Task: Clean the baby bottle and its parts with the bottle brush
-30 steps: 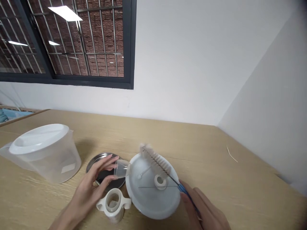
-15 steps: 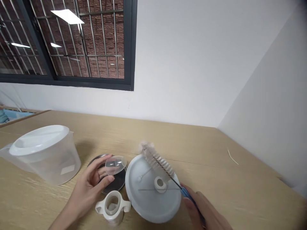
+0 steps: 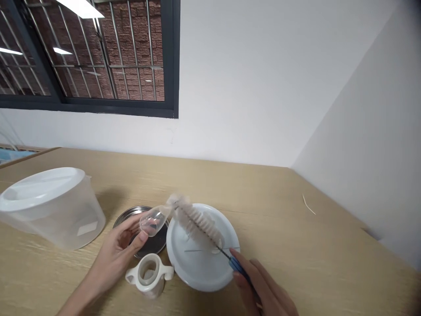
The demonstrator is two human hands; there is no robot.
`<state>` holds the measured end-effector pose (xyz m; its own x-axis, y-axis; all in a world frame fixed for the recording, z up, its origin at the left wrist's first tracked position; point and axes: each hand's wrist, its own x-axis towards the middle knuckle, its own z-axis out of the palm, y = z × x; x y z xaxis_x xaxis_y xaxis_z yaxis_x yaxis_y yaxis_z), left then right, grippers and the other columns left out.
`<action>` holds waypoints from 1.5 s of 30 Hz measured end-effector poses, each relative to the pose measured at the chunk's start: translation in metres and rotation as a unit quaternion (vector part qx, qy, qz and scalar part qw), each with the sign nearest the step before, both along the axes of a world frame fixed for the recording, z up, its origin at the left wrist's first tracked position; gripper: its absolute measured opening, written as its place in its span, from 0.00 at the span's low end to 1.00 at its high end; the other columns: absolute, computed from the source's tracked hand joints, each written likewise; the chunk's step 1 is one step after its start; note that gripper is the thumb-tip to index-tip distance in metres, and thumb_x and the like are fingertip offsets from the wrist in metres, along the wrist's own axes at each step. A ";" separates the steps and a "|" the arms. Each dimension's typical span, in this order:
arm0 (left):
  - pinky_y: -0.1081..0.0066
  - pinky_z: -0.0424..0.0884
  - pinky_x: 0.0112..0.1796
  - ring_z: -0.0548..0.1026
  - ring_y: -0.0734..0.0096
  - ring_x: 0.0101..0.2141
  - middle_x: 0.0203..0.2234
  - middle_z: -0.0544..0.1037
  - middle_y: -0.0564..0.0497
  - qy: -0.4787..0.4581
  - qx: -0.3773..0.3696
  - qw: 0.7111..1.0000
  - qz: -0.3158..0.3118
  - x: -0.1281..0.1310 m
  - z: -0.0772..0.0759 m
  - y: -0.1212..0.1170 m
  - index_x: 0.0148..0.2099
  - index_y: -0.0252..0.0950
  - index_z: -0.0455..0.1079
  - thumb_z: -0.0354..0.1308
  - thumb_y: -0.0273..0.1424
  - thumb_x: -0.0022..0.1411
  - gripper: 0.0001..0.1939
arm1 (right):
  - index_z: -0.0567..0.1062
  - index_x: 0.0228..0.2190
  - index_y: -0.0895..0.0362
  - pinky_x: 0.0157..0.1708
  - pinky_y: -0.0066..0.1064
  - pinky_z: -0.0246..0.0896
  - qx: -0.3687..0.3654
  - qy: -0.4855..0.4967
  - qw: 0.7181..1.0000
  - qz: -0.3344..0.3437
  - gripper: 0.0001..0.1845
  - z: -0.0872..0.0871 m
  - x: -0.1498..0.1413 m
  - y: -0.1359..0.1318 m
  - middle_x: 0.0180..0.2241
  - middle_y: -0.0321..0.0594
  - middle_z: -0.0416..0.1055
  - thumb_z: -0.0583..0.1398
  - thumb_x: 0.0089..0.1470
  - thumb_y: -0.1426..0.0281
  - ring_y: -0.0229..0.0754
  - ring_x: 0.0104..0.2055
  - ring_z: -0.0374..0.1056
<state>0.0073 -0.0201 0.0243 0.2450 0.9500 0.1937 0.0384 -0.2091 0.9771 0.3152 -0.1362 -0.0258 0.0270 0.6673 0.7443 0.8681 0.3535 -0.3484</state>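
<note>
My left hand (image 3: 121, 248) is closed around a small clear plastic cup (image 3: 153, 221), tilted above a dark round metal dish. In my right hand (image 3: 259, 285) is a bottle brush (image 3: 199, 226) with pale bristles and a blue handle. The brush tip meets the cup's right end; I cannot tell whether it has entered. Below the brush lies a round white plate (image 3: 204, 274), with a thin rod on it and a small white piece mostly hidden by the bristles. A white two-handled holder (image 3: 149, 274) stands just below my left hand.
A translucent pitcher (image 3: 72, 219) with a white lid stands at the left. The metal dish (image 3: 131, 213) sits behind my left hand, beside the plate. A thin pale strip (image 3: 308, 205) lies on the wooden table (image 3: 279, 228) at right. Wall and barred window rise behind.
The brush has moved left, and its tip has come from above the plate to the clear cup. My left hand has turned the cup toward the brush. The view has shifted slightly.
</note>
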 end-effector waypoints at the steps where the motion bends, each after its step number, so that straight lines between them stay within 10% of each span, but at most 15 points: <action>1: 0.60 0.76 0.55 0.80 0.52 0.53 0.52 0.83 0.40 0.001 0.001 1.000 0.003 0.000 0.000 0.000 0.59 0.40 0.76 0.65 0.43 0.64 0.24 | 0.74 0.56 0.55 0.37 0.21 0.76 0.000 0.002 1.000 0.008 0.19 0.000 0.002 0.002 0.40 0.45 0.81 0.53 0.71 0.61 0.39 0.35 0.81; 24: 0.56 0.75 0.54 0.80 0.51 0.51 0.55 0.80 0.39 0.026 -0.012 1.000 0.004 -0.003 -0.014 0.000 0.60 0.39 0.72 0.66 0.42 0.64 0.25 | 0.75 0.54 0.55 0.29 0.24 0.73 0.019 -0.047 0.999 0.005 0.20 0.004 0.003 0.002 0.35 0.43 0.80 0.52 0.71 0.59 0.40 0.30 0.78; 31: 0.56 0.73 0.57 0.78 0.49 0.55 0.56 0.80 0.40 0.037 -0.012 0.999 0.022 -0.006 -0.012 0.002 0.60 0.40 0.72 0.67 0.43 0.63 0.26 | 0.77 0.46 0.55 0.25 0.26 0.68 -0.070 0.010 0.996 -0.060 0.16 0.027 0.042 0.009 0.28 0.37 0.74 0.54 0.69 0.60 0.38 0.26 0.71; 45: 0.60 0.81 0.47 0.82 0.49 0.48 0.49 0.84 0.44 0.032 -0.004 0.997 0.073 -0.006 0.002 0.004 0.54 0.42 0.76 0.71 0.44 0.56 0.26 | 0.72 0.47 0.53 0.19 0.24 0.65 -0.244 0.071 0.966 0.052 0.15 0.018 0.023 0.001 0.30 0.39 0.76 0.52 0.68 0.60 0.39 0.26 0.72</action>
<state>0.0014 -0.0162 0.0265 0.1163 0.9779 0.1735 0.1295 -0.1881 0.9736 0.3378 -0.1351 -0.0079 0.0206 0.9427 0.3331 0.7678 0.1985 -0.6091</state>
